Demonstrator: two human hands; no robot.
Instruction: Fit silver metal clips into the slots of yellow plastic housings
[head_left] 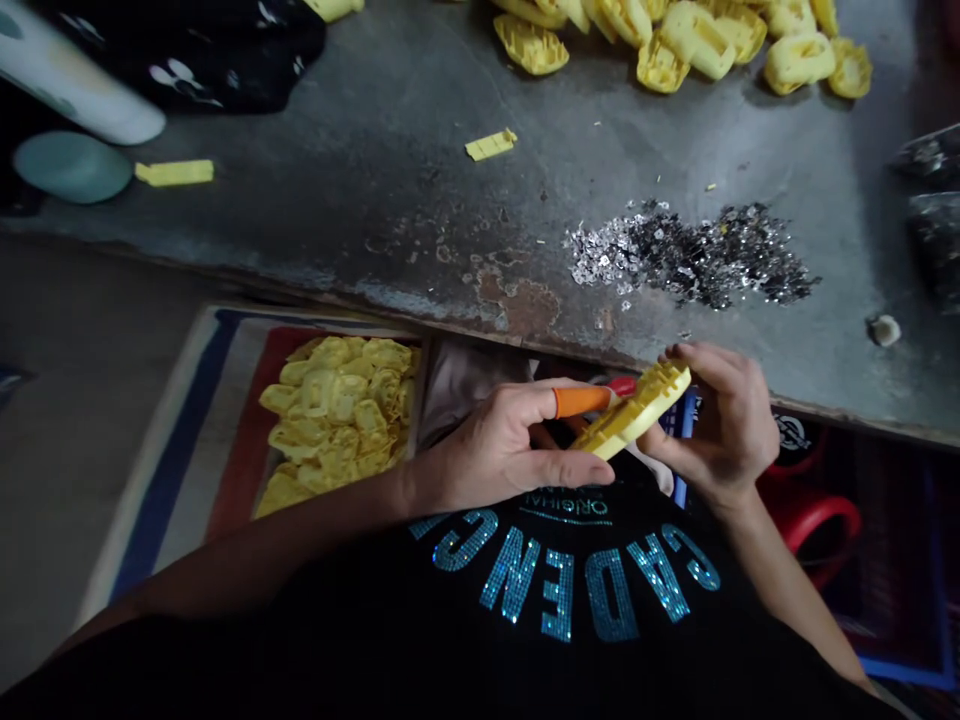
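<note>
Just off the surface's (337,190) near edge, the left hand (502,435) pinches a shell (637,412) while the half-curled right hand (724,425) grasps its upper end, probably to steady it

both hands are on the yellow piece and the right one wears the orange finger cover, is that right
Not quite: the head view shows the orange finger cover on the left hand. Both hands are on the yellow piece.
</note>
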